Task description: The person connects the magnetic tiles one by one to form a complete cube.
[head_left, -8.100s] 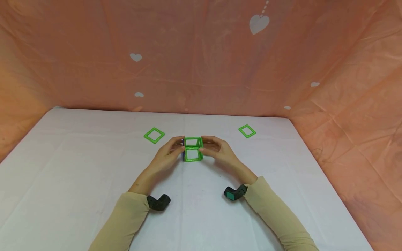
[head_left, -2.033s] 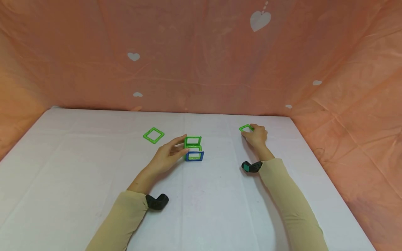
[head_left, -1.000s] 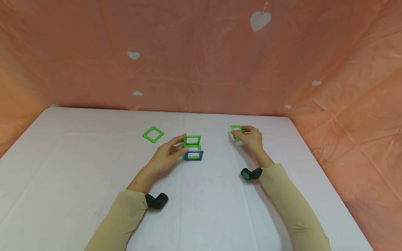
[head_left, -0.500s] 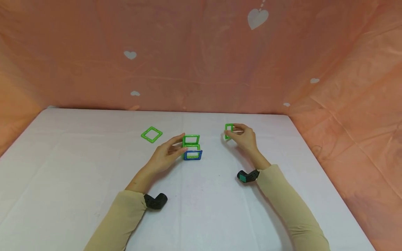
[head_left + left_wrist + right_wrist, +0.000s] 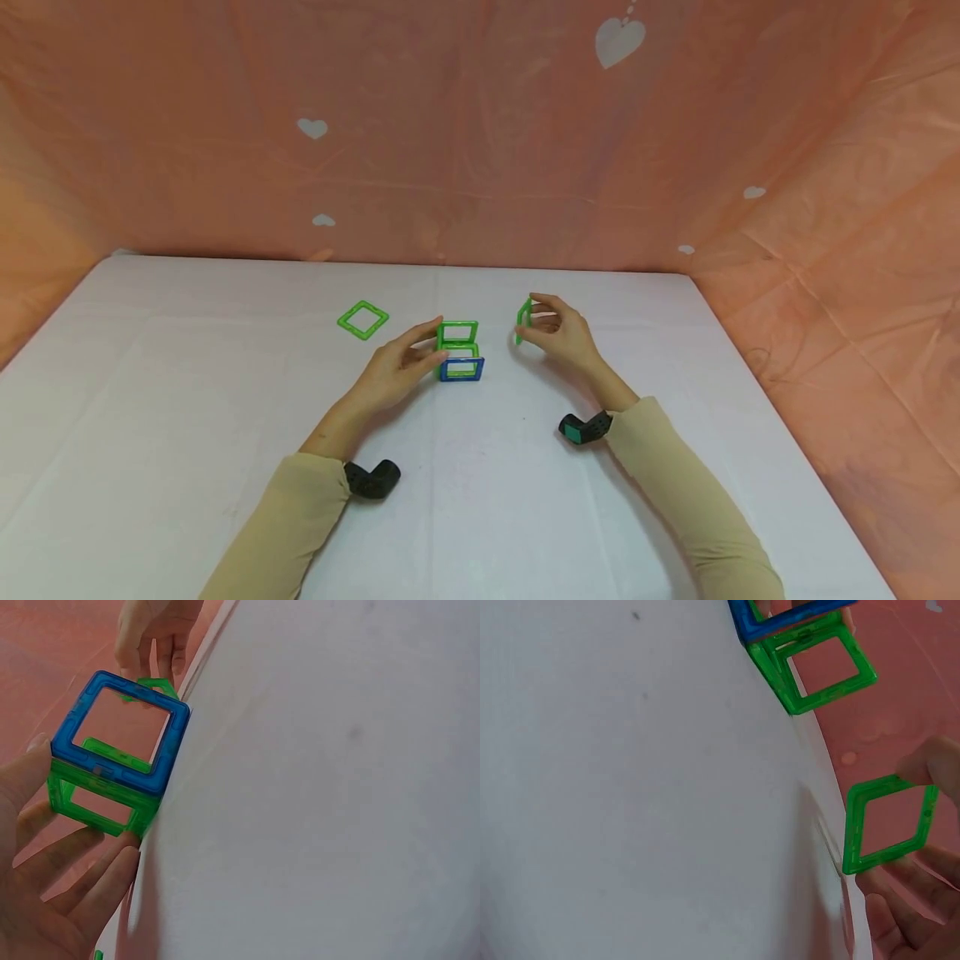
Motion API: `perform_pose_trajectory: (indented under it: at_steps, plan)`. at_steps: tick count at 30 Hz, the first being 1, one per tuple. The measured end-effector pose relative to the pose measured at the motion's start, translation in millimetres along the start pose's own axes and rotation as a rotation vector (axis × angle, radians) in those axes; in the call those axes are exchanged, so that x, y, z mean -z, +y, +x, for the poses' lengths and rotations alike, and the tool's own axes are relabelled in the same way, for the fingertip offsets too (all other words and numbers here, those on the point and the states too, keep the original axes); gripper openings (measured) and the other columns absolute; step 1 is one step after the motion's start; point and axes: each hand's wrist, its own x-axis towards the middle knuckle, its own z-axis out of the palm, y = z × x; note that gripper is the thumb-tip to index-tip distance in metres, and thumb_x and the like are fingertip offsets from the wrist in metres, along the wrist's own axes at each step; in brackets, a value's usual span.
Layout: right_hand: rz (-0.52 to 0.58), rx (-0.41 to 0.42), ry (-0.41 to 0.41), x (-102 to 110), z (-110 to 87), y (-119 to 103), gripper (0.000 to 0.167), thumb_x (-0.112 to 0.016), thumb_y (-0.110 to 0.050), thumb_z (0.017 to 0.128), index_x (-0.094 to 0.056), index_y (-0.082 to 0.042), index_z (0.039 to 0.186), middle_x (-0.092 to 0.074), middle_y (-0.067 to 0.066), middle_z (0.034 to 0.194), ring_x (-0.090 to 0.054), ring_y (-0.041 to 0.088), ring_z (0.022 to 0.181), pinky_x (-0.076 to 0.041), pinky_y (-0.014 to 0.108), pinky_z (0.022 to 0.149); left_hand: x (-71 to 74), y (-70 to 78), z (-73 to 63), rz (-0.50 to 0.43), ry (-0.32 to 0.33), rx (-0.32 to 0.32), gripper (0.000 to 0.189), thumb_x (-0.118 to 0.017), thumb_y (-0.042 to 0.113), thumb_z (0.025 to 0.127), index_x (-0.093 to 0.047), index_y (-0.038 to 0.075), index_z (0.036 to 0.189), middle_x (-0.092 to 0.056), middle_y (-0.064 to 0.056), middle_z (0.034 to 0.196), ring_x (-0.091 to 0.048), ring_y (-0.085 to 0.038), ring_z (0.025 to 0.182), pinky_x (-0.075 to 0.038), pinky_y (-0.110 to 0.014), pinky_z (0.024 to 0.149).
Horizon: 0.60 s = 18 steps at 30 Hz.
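My left hand (image 5: 393, 371) holds a small box-like build of square magnetic tiles on the table, thumb and fingers at its left side. Its blue tile (image 5: 176, 742) stands at the front, facing me; green tiles (image 5: 458, 324) form other sides, and the right side is uncovered. To the right, my right hand (image 5: 566, 337) pinches a single green magnetic tile (image 5: 855, 832) between thumb and fingers. That tile is upright, seen nearly edge-on from the head, with a gap between it and the build.
Another green square tile (image 5: 351, 330) lies flat on the white tabletop (image 5: 480, 500), behind and left of the build. An orange cloth with pale hearts (image 5: 465, 150) hangs along the far edge and the right side.
Since the earliest frame, the build has turned so its blue tile faces me. My right hand let go of it, picked up the far-right green tile, and brought it leftward, turning it edge-on.
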Motion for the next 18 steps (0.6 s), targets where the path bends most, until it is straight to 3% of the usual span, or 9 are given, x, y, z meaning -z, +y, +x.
perform_pose_trajectory:
  at_steps: [18]
  plan:
    - [0.033, 0.073, -0.107, -10.7, -4.0, -9.3, 0.063, -0.073, -0.005, 0.082, -0.044, 0.001, 0.138, -0.054, 0.023, 0.131, -0.057, 0.039, 0.117, -0.046, 0.049, 0.099, 1.4, 0.2, -1.2, 0.002, -0.006, 0.010, 0.057, -0.060, 0.026, 0.096, -0.038, 0.016, 0.147, -0.048, -0.015, 0.144, -0.057, -0.035, 0.120, -0.042, -0.053, 0.102]
